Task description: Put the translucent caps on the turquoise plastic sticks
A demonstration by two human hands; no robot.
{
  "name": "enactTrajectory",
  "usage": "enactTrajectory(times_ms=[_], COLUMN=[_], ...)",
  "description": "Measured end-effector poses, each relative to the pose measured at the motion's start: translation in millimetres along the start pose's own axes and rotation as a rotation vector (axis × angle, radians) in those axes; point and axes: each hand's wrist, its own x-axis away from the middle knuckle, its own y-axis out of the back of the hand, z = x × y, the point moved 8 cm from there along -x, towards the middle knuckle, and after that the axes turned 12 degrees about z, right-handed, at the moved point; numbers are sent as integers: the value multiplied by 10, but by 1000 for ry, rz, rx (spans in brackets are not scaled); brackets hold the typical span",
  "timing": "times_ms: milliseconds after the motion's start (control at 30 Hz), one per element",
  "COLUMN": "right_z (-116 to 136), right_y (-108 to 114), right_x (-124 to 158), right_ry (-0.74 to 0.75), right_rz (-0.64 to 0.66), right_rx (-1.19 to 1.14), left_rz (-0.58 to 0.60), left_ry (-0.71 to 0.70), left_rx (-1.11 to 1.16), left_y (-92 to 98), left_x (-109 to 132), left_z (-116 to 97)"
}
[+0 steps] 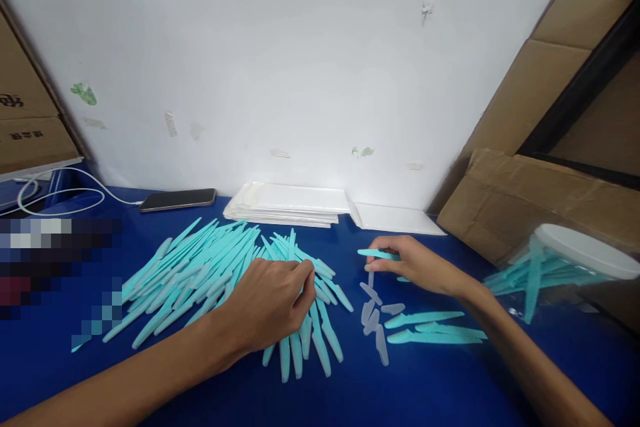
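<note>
A big heap of turquoise plastic sticks (200, 267) lies spread on the blue table (430, 387). My left hand (270, 300) rests on the heap's right end with its fingers curled, pinching at the sticks there. My right hand (415, 263) is closed on one turquoise stick (375, 253) held flat just above the table. Below it lie several small clear plastic caps (375, 317) and a few turquoise sticks (435, 328) set apart from the heap.
A phone (177, 199) with a white cable (60, 190) lies at the back left. Stacked clear bags (290, 203) sit against the white wall. A clear jar (555, 273) with a white lid, holding sticks, lies on its side at the right by cardboard boxes (540, 193).
</note>
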Motion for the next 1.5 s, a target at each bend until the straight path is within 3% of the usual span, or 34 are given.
enactTrajectory(times_ms=[500, 733, 1000, 1233, 1500], right_z=[-46, -221, -153, 73, 502], right_y=[130, 3, -79, -62, -210], right_x=[16, 72, 40, -11, -36], right_ry=[-43, -159, -57, -21, 167], right_rz=[-146, 117, 104, -49, -123], right_rx=[175, 56, 134, 320, 256], left_rz=[-70, -44, -56, -101, -147], left_ry=[-61, -62, -62, -80, -164], left_rx=[38, 63, 53, 63, -7], left_y=[17, -7, 1, 27, 8], left_x=[34, 34, 35, 33, 50], left_z=[-22, -14, -25, -27, -88])
